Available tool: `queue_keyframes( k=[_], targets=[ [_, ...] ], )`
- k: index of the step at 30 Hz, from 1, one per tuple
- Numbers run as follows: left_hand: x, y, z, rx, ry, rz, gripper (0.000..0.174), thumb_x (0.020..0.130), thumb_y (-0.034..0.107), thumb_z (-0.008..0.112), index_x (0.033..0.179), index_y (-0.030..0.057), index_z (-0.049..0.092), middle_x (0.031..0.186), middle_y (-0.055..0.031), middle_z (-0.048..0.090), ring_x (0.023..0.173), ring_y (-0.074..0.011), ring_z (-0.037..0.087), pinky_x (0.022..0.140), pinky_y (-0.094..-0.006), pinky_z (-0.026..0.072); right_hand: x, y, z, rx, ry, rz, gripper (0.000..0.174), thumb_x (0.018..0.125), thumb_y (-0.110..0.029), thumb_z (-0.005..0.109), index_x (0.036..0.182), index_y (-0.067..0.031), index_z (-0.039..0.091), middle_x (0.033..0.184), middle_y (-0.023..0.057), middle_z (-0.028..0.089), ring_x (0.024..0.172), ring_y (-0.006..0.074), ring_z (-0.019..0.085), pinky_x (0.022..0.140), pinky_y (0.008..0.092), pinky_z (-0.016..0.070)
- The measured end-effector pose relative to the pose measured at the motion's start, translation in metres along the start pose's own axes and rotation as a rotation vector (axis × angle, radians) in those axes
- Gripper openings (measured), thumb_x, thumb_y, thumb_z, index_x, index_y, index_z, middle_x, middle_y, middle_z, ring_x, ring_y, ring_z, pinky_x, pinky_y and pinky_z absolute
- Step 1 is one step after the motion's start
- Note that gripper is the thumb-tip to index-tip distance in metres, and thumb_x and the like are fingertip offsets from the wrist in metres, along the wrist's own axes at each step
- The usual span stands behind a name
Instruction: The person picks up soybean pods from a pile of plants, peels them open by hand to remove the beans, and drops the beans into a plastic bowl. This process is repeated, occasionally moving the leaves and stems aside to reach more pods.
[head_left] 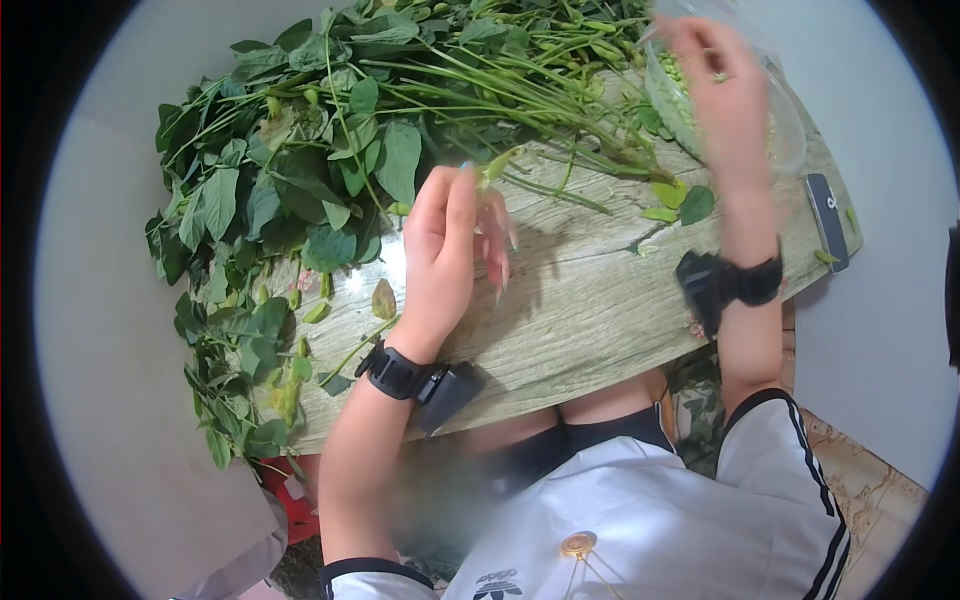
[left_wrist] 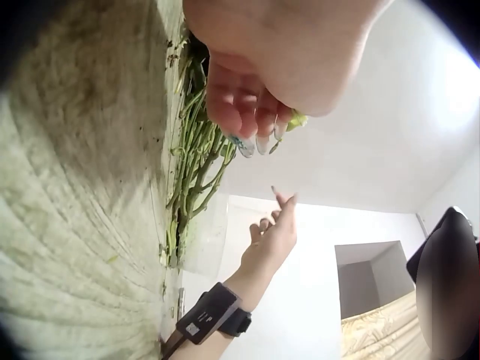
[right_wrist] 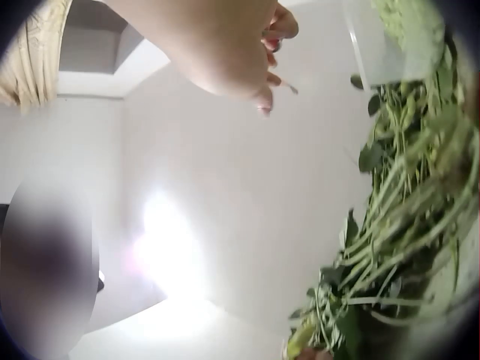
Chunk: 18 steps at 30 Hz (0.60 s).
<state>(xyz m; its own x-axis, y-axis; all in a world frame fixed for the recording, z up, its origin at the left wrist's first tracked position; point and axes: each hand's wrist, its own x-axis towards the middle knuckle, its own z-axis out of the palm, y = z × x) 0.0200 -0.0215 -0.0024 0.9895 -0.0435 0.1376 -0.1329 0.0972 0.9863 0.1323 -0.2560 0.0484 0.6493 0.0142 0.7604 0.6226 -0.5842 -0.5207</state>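
Observation:
The left hand (head_left: 445,245) is raised over the table and pinches a green pod (head_left: 495,168) between thumb and fingers; a bit of the pod (left_wrist: 298,120) shows past the fingers in the left wrist view. Over the clear container (head_left: 790,125) of shelled green beans (head_left: 672,88) at the back right is the right hand (head_left: 730,90), blurred, its fingers apart and bent a little. In the right wrist view the right hand (right_wrist: 225,45) shows no pod between thumb and fingers. Leafy stalks with pods (head_left: 450,85) lie heaped just behind the left hand.
A phone (head_left: 828,222) lies at the table's right edge. Several loose pods (head_left: 660,214) rest near the stalk ends, with others (head_left: 317,313) at the left. Loose leaves (head_left: 265,340) cover the left edge of the wooden table (head_left: 560,330). A red object (head_left: 297,500) is below the table.

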Motion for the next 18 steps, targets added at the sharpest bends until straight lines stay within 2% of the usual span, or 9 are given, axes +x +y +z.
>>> queue_keyframes(
  k=[1, 3, 5, 8, 9, 10, 12, 16, 18],
  targets=[
    [0.000, -0.001, 0.001, 0.000, 0.000, 0.000, 0.035, 0.106, 0.035, 0.037, 0.091, 0.0042, 0.044, 0.073, -0.0069, 0.055, 0.050, -0.0117, 0.054, 0.039, -0.0224, 0.0427, -0.013, -0.014, 0.018, 0.291, -0.068, -0.025, 0.037, 0.094, -0.042, 0.058, 0.097, -0.0083, 0.072, 0.085, 0.0110, 0.067, 0.082, 0.0218, 0.065, 0.068, 0.0346, 0.0480],
    [0.001, -0.002, 0.002, -0.008, 0.034, 0.044, 0.032, 0.105, 0.032, 0.039, 0.094, 0.0026, 0.046, 0.077, -0.0096, 0.059, 0.050, -0.0118, 0.054, 0.039, -0.0224, 0.0434, -0.040, -0.044, 0.029, 0.301, -0.549, 0.195, 0.035, 0.097, -0.039, 0.054, 0.099, -0.0101, 0.073, 0.072, 0.0100, 0.066, 0.066, 0.0223, 0.064, 0.058, 0.0347, 0.0467],
    [-0.001, -0.001, 0.000, 0.009, -0.005, 0.018, 0.030, 0.105, 0.030, 0.041, 0.095, 0.0018, 0.046, 0.078, -0.0103, 0.060, 0.050, -0.0117, 0.054, 0.040, -0.0222, 0.0437, -0.052, -0.063, 0.033, 0.316, -0.741, 0.218, 0.038, 0.101, -0.033, 0.051, 0.105, -0.0003, 0.069, 0.071, 0.0053, 0.062, 0.058, 0.0090, 0.054, 0.055, 0.0264, 0.0442],
    [-0.003, -0.001, -0.002, 0.054, -0.056, 0.018, 0.027, 0.104, 0.026, 0.044, 0.098, 0.0004, 0.047, 0.080, -0.0114, 0.061, 0.051, -0.0114, 0.055, 0.040, -0.0219, 0.0439, -0.060, -0.064, 0.040, 0.390, -0.711, 0.317, 0.040, 0.102, -0.036, 0.049, 0.107, -0.0006, 0.068, 0.061, 0.0037, 0.055, 0.052, 0.0075, 0.051, 0.050, 0.0269, 0.0413],
    [-0.003, -0.002, -0.001, 0.079, -0.066, 0.043, 0.025, 0.104, 0.024, 0.046, 0.098, -0.0001, 0.048, 0.080, -0.0117, 0.061, 0.051, -0.0112, 0.055, 0.040, -0.0218, 0.0439, -0.064, -0.063, 0.044, 0.436, -0.663, 0.333, 0.040, 0.102, -0.036, 0.049, 0.099, -0.0001, 0.067, 0.058, 0.0012, 0.050, 0.052, 0.0057, 0.049, 0.047, 0.0251, 0.0394],
    [-0.002, -0.002, -0.001, 0.078, -0.068, 0.044, 0.025, 0.104, 0.024, 0.046, 0.098, -0.0001, 0.048, 0.080, -0.0117, 0.061, 0.051, -0.0112, 0.055, 0.040, -0.0218, 0.0439, -0.063, -0.063, 0.044, 0.433, -0.662, 0.332, 0.040, 0.102, -0.036, 0.049, 0.099, -0.0001, 0.067, 0.058, 0.0012, 0.050, 0.052, 0.0057, 0.049, 0.047, 0.0251, 0.0394],
    [-0.003, -0.001, 0.000, 0.025, -0.070, 0.022, 0.025, 0.103, 0.024, 0.047, 0.096, 0.0004, 0.049, 0.080, -0.0114, 0.062, 0.051, -0.0107, 0.055, 0.040, -0.0218, 0.0438, -0.063, -0.061, 0.045, 0.593, -0.706, 0.497, 0.036, 0.102, -0.032, 0.049, 0.088, -0.0018, 0.063, 0.055, -0.0021, 0.046, 0.049, 0.0036, 0.046, 0.044, 0.0221, 0.0377],
    [-0.004, -0.001, 0.001, 0.046, -0.095, -0.048, 0.027, 0.103, 0.027, 0.046, 0.095, 0.0014, 0.050, 0.077, -0.0100, 0.061, 0.051, -0.0104, 0.055, 0.040, -0.0215, 0.0431, -0.069, -0.057, 0.050, 0.752, -0.693, 0.557, 0.031, 0.102, -0.027, 0.048, 0.083, -0.0043, 0.057, 0.055, -0.0045, 0.045, 0.046, 0.0023, 0.043, 0.041, 0.0197, 0.0363],
    [-0.007, -0.002, 0.002, 0.004, -0.074, -0.099, 0.030, 0.103, 0.030, 0.046, 0.096, 0.0019, 0.051, 0.075, -0.0075, 0.060, 0.050, -0.0099, 0.054, 0.039, -0.0207, 0.0423, -0.072, -0.058, 0.051, 0.877, -0.722, 0.631, 0.033, 0.100, -0.023, 0.049, 0.075, -0.0028, 0.059, 0.053, -0.0002, 0.053, 0.039, 0.0062, 0.047, 0.036, 0.0235, 0.0348]
  ],
)
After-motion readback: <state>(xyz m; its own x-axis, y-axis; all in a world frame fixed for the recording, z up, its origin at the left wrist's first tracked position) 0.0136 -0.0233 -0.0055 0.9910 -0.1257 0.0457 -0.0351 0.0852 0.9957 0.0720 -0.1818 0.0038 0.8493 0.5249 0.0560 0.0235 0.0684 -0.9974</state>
